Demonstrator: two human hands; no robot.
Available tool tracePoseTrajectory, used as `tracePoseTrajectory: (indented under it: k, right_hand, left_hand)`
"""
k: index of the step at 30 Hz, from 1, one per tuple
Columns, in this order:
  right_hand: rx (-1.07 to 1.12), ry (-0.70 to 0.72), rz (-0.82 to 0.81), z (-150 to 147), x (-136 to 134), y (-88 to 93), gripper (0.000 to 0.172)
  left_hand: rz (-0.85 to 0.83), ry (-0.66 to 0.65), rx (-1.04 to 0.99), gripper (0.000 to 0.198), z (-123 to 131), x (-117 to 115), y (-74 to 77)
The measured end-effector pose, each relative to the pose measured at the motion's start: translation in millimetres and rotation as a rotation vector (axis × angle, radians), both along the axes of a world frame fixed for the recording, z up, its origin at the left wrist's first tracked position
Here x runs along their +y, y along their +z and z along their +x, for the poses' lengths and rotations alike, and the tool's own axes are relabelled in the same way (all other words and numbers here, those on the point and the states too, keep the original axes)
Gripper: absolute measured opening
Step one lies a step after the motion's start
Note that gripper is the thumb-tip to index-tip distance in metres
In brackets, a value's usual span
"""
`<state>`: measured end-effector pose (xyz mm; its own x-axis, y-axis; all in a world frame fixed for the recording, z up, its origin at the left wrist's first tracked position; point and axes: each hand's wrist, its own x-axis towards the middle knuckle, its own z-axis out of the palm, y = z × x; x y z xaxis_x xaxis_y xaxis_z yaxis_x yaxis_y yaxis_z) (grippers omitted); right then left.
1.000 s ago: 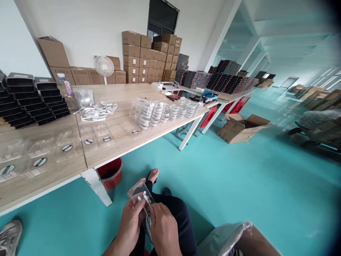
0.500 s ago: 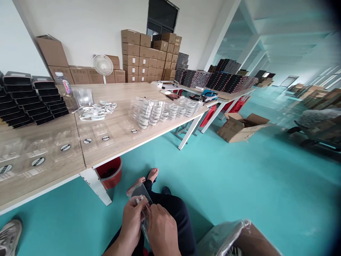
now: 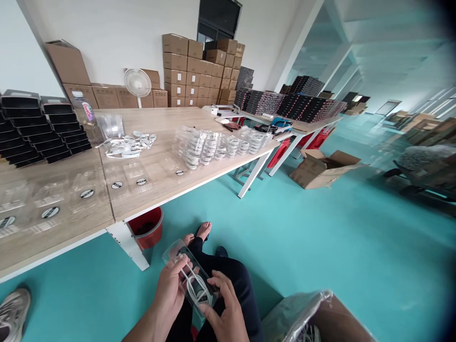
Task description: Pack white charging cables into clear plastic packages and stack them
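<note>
Above my lap, a clear plastic package (image 3: 175,248) is tilted between my hands. A white coiled cable (image 3: 197,288) lies in it, loops toward me. My left hand (image 3: 173,284) grips the package's left side, with thumb and fingers over the cable's straight end. On the lower right edge, the thumb and fingers of my right hand (image 3: 225,304) are closed round the package. On the table (image 3: 164,180) in front, several flat clear packages with round black-and-white labels lie in a row, beside stacked packages holding coiled cables (image 3: 221,148).
Loose white cables (image 3: 130,145) lie on the table near black trays (image 3: 26,130) and a bottle (image 3: 85,114). A lined carton (image 3: 302,318) stands at my right, a red bucket (image 3: 147,230) under the table. A shoe (image 3: 14,313) shows lower left. An open carton (image 3: 322,168) sits on the floor.
The package has turned so its open face and the coiled cable now show. My right hand has moved right and down to the package's edge, its fingers opening out from a tighter grip.
</note>
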<state>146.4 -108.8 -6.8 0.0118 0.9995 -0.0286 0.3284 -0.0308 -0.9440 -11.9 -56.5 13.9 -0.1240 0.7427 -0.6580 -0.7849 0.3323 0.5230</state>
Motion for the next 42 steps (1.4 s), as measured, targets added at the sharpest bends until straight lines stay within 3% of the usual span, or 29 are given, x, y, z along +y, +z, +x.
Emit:
tracePoseTrajectory:
  k: [2, 4, 7, 10, 16, 25, 27, 31, 34, 39, 42]
  right_hand:
    - [0.293, -0.021, -0.094, -4.2, -1.4, -13.4, 0.064]
    - [0.505, -0.023, -0.205, -9.8, -3.3, -23.5, 0.074]
    - [0.625, 0.059, -0.347, -15.6, -6.5, -26.8, 0.058]
    - [0.575, 0.165, -0.386, -15.8, -7.1, -17.0, 0.048]
    - [0.311, 0.103, -0.254, -11.6, 3.6, 5.2, 0.050]
    - [0.073, 0.138, -0.239, -21.5, 8.3, 6.8, 0.010]
    - [0.127, 0.111, -0.263, -23.9, 9.2, 2.8, 0.016]
    - [0.437, 0.109, -0.315, -23.8, 7.1, -2.4, 0.041]
    - [0.573, 0.070, -0.328, -22.0, 1.7, -0.6, 0.044]
    - [0.582, 0.045, -0.358, -23.1, -4.1, -2.2, 0.045]
    - [0.410, -0.055, -0.260, -21.5, -3.5, -3.4, 0.053]
  left_hand:
    - [0.009, -0.040, -0.018, 0.022, 0.7, -0.9, 1.2]
    - [0.039, -0.080, -0.019, 0.026, -0.3, -2.0, 1.2]
    - [0.089, -0.125, 0.029, 0.029, -3.9, -4.3, -1.2]
    - [0.096, -0.193, 0.083, 0.030, -7.6, -7.2, -4.0]
    - [0.122, -0.358, 0.117, 0.029, -3.7, -16.4, -3.7]
    - [0.080, -0.378, 0.175, 0.030, -0.8, -21.4, -7.7]
    - [0.059, -0.377, 0.172, 0.030, -3.7, -17.9, -8.9]
    - [0.054, -0.385, 0.112, 0.025, -11.8, -10.8, -3.4]
    - [0.085, -0.427, -0.012, 0.029, -17.5, -9.7, 5.2]
    - [0.090, -0.422, -0.079, 0.028, -20.6, -12.8, 10.6]
    - [0.101, -0.415, -0.046, 0.026, -20.3, -14.7, 10.7]
